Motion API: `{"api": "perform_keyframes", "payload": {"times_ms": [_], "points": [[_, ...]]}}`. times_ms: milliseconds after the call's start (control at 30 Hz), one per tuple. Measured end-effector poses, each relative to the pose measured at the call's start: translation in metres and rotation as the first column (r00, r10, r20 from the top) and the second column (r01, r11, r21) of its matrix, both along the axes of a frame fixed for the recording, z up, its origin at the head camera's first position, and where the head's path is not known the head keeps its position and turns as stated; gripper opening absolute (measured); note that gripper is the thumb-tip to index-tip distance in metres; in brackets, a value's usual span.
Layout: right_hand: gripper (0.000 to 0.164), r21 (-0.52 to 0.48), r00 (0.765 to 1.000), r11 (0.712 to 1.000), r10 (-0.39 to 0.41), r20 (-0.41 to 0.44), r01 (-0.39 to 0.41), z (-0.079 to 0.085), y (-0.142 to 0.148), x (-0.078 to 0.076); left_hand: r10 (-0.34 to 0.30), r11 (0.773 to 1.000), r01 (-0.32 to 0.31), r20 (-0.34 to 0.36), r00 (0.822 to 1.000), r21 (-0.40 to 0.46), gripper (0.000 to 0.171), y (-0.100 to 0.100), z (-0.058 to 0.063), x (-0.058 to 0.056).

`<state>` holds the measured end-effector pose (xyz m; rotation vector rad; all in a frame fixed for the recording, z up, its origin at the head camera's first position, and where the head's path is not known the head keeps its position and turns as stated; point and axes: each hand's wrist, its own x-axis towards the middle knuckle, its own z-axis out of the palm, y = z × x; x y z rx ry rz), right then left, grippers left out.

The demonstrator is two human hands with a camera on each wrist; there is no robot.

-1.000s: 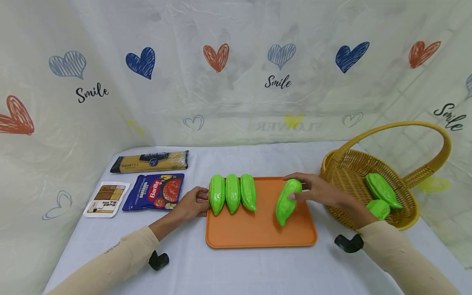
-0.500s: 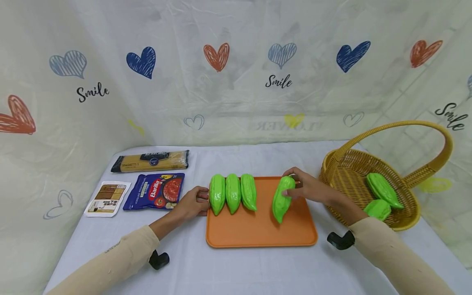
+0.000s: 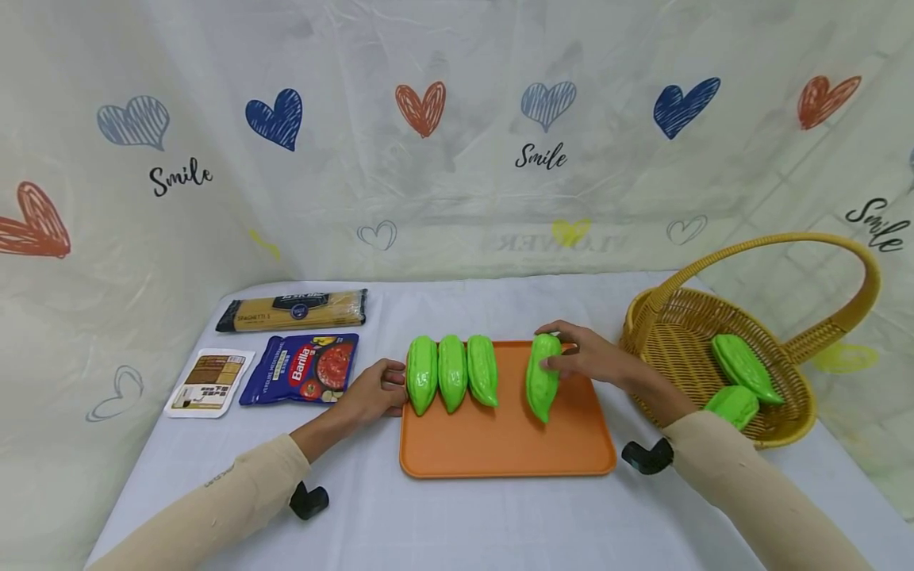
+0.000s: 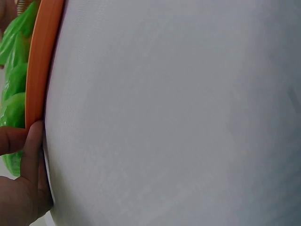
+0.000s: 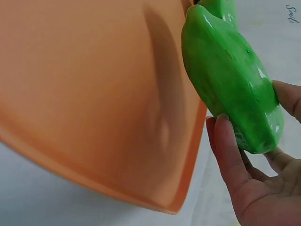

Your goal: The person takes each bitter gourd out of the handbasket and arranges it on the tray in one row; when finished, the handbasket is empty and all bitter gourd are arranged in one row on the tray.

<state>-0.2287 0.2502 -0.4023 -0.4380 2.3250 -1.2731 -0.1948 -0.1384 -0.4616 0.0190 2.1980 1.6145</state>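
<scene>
My right hand [image 3: 585, 354] holds a glossy green vegetable [image 3: 543, 377], ridged and pointed like a gourd, between thumb and fingers. It hangs over the right part of an orange tray [image 3: 500, 444]; in the right wrist view the vegetable [image 5: 230, 80] casts a shadow on the tray [image 5: 94, 94] apart from itself. Three similar green vegetables [image 3: 452, 374] lie side by side, points toward me, at the tray's left end. My left hand [image 3: 371, 394] pinches the tray's left edge; the left wrist view shows its fingers [image 4: 32, 150] on either side of the rim [image 4: 40, 70].
A wicker basket [image 3: 660, 333] with a tall handle stands to the right, holding two more green vegetables [image 3: 743, 369]. At the left lie a spaghetti pack [image 3: 296, 311], a blue Barilla pouch [image 3: 300, 369] and a flat white-and-brown packet [image 3: 209, 384]. A printed curtain [image 3: 457, 198] hangs behind the table.
My right hand has carried its green vegetable left and slightly away from me over the tray, and the vegetable has turned more upright in view. The left hand stays at the tray edge.
</scene>
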Motion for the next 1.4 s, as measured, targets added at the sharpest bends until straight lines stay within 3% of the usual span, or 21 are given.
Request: {"api": "perform_keyframes", "payload": {"times_ms": [433, 1400], "points": [[0.065, 0.035, 0.999, 0.999, 0.001, 0.034, -0.002, -0.005, -0.013, -0.01, 0.013, 1.0, -0.013, 0.001, 1.0, -0.007, 0.058, 0.0, -0.009, -0.004], [0.062, 0.057, 0.999, 0.998, 0.024, 0.03, -0.026, -0.015, -0.042, -0.031, 0.016, 1.0, -0.016, 0.0, 1.0, -0.001, 0.06, 0.001, -0.006, -0.002]]}}
